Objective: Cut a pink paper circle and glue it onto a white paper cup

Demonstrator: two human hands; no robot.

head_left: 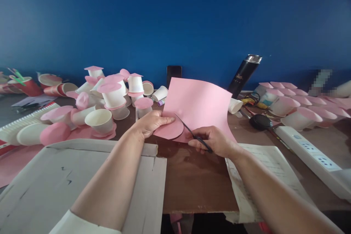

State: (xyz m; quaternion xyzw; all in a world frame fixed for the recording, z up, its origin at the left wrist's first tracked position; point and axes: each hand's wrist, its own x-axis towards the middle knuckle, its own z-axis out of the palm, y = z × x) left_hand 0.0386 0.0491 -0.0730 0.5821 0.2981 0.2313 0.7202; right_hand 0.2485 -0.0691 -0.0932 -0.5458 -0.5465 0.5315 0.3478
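A large sheet of pink paper is held up over the brown table, with a rounded, partly cut piece curving down at its lower left. My left hand pinches the paper beside that rounded part, thumb on top. Black-handled scissors sit in my right hand, fingers wrapped through and around the handles. Their blades point up and left, lying along the edge of the rounded part. Some of the right fingers are hidden behind the scissors and paper.
White paper cups with pink paper discs crowd the left, and more capped cups stand at right. A black flask leans against the blue wall. A power strip, a tape measure and cardboard lie nearer.
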